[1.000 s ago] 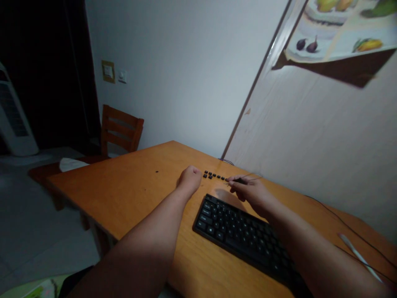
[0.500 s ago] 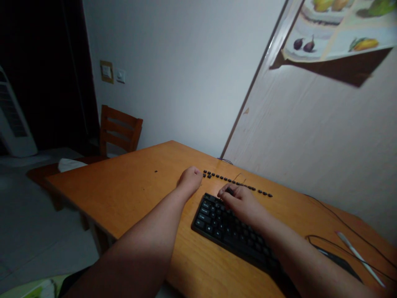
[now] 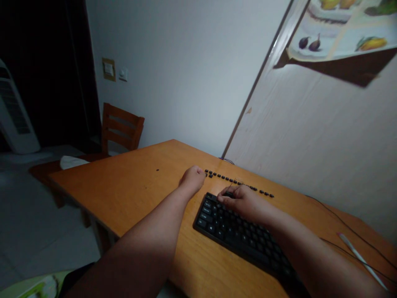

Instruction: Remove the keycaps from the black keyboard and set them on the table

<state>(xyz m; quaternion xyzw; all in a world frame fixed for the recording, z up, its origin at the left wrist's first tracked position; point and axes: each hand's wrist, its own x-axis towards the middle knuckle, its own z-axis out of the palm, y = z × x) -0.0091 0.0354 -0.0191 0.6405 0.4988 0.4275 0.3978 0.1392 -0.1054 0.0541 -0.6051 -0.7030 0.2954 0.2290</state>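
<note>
A black keyboard lies at a slant on the wooden table, its upper left part near my hands. My right hand is over the keyboard's top edge, thumb and fingers pinched on a small dark piece with thin wires rising from it, which looks like a wire keycap puller. My left hand is closed in a fist just beyond the keyboard's upper left corner; what it holds, if anything, is hidden. Beside it a line of loose black keycaps runs to the right, partly behind my right hand.
One small black piece lies apart on the table to the left. A white pen-like stick and dark cables lie at the right. A wooden chair stands beyond the table's left edge, by the wall.
My right hand has dipped slightly onto the keyboard's top edge, and the wires have tilted and shifted left. My left fist stays beside the keycaps. The view has shifted slightly.
</note>
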